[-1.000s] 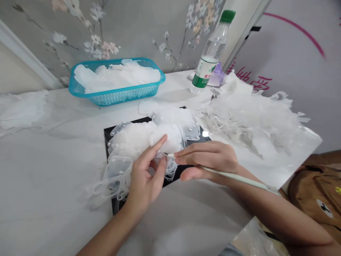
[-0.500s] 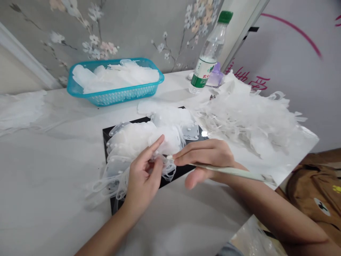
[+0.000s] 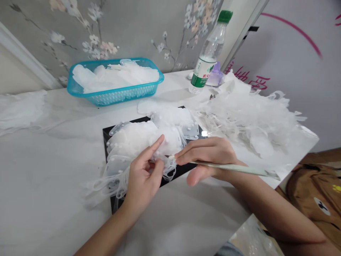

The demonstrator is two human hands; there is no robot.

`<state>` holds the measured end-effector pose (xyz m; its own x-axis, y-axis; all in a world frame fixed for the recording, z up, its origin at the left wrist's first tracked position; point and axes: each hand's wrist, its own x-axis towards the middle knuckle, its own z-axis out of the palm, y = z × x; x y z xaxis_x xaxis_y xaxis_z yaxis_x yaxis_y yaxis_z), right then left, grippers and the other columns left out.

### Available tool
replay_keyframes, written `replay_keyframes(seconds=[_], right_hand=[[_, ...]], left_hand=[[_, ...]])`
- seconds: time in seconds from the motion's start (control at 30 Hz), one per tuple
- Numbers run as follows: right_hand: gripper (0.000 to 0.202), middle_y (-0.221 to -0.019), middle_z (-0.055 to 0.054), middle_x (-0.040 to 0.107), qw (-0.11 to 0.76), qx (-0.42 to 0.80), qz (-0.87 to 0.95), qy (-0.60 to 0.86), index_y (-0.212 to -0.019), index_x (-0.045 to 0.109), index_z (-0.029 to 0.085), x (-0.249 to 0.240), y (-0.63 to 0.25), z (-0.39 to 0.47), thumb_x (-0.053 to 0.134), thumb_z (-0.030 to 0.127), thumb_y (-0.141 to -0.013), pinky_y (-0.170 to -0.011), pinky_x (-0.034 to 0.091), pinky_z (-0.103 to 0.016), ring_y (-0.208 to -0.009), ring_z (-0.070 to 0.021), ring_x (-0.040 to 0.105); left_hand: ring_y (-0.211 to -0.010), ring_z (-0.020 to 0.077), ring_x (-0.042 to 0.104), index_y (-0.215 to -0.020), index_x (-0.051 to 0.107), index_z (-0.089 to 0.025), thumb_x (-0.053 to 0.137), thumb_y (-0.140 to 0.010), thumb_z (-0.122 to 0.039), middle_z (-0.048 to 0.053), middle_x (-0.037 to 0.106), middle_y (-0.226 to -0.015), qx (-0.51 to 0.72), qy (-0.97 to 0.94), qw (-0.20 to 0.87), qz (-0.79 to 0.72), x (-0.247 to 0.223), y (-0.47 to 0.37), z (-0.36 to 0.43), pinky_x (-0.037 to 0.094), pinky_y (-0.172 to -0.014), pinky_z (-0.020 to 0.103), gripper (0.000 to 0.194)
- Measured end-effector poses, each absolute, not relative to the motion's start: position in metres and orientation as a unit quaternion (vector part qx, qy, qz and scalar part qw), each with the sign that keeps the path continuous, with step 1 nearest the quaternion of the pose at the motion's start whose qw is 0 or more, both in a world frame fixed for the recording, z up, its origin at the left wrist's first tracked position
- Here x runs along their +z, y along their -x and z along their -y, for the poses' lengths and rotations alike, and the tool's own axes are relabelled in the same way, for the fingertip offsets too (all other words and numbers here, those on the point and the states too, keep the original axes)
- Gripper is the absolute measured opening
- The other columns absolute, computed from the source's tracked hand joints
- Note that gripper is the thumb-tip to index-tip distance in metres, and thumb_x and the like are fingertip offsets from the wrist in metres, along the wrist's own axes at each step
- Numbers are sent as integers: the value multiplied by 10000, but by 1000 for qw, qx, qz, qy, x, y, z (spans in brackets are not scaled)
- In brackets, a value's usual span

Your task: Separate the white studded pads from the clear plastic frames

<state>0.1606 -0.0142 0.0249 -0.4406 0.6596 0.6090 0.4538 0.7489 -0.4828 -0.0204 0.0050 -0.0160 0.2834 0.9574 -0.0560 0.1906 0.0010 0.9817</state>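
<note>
My left hand is closed on a translucent white plastic piece with thin loops, thumb bent and index finger stretched out. Between the fingers of my right hand lies a slim pale stick-like tool, its far end sticking out past the wrist. Its white tip meets the piece close to my left thumb; the exact kind of tool does not show. Beneath both hands, a black board bears a heap of similar translucent white pieces, some with small round knobs.
A blue basket full of white pieces stands against the wall. A green-capped water bottle is at the back right, beside a purple item. White scraps pile up on the right; a brown bag lies beyond the table edge.
My right hand has shifted slightly to the right, and the tool's rear end has moved right with it. My left hand stays in place.
</note>
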Motion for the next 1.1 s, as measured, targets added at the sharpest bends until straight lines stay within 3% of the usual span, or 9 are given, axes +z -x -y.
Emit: replay_keyframes(seconds=[0.33,0.7,1.1], right_hand=[[385,-783,-93,647,406,118,849,317,-757,595,115,24,-164,13,496,453,-911,-631,522,-208,-723,-146,638],[444,-743,-72,634,382,85,854,343,-725,580,114,26,-168,15,453,498,-907,-592,483,-181,-665,-112,621],[457,-680,-35,586,342,55,868,356,-707,570,138,28,-174,16,435,526,-907,-559,444,-177,-611,-92,576]], left_hand=[[-486,49,362,-1240,568,-261,544,-780,-187,-15,602,-727,368,-594,538,-472,-13,19,-5,366,-446,138,466],[-483,62,381,-1203,603,-249,542,-761,-177,-31,535,-611,384,-603,514,-474,-16,18,-6,407,-451,154,452],[-473,59,385,-1195,606,-268,531,-761,-163,-36,576,-620,384,-600,500,-492,-20,19,-6,408,-442,149,453]])
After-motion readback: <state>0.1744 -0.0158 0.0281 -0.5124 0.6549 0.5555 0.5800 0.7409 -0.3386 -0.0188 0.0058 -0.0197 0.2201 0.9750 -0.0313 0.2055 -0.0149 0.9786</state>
